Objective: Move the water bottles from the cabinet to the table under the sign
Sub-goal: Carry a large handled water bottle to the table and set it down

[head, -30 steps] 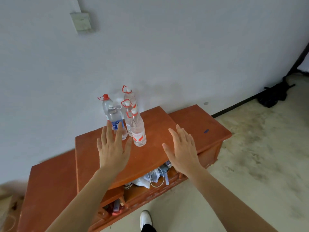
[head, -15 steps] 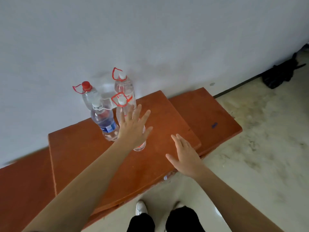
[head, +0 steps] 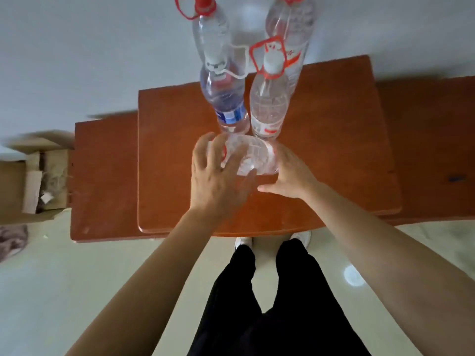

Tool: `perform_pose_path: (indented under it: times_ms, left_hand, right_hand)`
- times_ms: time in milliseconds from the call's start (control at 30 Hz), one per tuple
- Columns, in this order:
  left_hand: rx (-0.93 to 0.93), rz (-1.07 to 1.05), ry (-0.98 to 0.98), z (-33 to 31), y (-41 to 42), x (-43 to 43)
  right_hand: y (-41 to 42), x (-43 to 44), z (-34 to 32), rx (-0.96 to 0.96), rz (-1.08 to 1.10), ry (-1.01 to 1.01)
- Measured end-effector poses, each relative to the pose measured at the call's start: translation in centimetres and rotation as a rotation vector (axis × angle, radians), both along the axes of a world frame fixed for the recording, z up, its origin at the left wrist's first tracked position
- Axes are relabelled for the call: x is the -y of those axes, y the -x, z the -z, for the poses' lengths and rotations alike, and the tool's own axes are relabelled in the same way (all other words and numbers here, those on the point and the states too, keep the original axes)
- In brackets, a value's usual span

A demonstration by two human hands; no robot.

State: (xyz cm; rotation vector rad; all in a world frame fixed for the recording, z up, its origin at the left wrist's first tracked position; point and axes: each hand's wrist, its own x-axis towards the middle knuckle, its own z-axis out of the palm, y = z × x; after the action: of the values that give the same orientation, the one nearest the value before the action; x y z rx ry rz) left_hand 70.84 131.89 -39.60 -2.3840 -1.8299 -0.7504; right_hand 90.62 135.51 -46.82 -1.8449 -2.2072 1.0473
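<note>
Fingers (head: pixel 232 160) of left hand (head: pixel 218 183) spread over nearest bottle (head: pixel 254 154), right hand (head: pixel 291 173) cupped alongside; blue label (head: pixel 232 115) behind, unreadable.

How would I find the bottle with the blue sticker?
Look at the orange-brown cabinet against the white wall, where clear bottles stand together. The blue-label bottle is on the left, just past the nearest bottle. Only it has a blue band and white handle loop; neighbours show red.
</note>
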Motion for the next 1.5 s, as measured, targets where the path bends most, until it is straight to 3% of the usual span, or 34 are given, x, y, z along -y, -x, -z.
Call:
perform_pose_path:
  times_ms: [167, 333, 433, 600, 700, 867, 1133, 1400, 1500]
  left_hand:
    - [0.349, -0.359, 0.133, 3.7, 6.0, 2.5]
    - [0.491, -0.572, 0.316, 7.6, 8.2, 3.7]
    - [0.528, -0.600, 0.496, 9.9, 8.7, 4.8]
    - [0.080, -0.206, 0.835, 11.9, 6.6, 4.5]
    - [-0.075, -0.116, 0.965, 12.2, 6.7, 2.1]
    - [-0.090, -0.180, 1.079, 12.8, 9.0, 0.9]
    - [-0.116, -0.132, 0.889, 14.1, 9.1, 2.6]
    - [-0.150, -0.055, 0.916, 13.8, 9.4, 2.2]
    - [-0.208, -0.023, 0.903, 13.6, 9.3, 2.5]
  right_hand:
    - [3.8, -1.6, 3.1, 0.021, -0.163, -0.205]
    - [5.6, -1.8, 4.1, 0.146, -0.261, -0.249]
    - [6.3, -1.0, 4.3, 0.317, -0.308, -0.238]
    - [6.3, 0.6, 4.7, 0.493, -0.418, -0.232]
    - [6.0, 0.7, 4.5, 0.564, -0.451, -0.142]
    - [7.8, 0.6, 4.7, 0.619, -0.502, -0.095]
    - [8.0, 0.8, 5.8, 0.549, -0.475, -0.113]
    - [8.4, 2.4, 6.0, 0.585, -0.353, -0.149]
    - [8.6, 3.7, 5.3, 0.624, -0.302, -0.078]
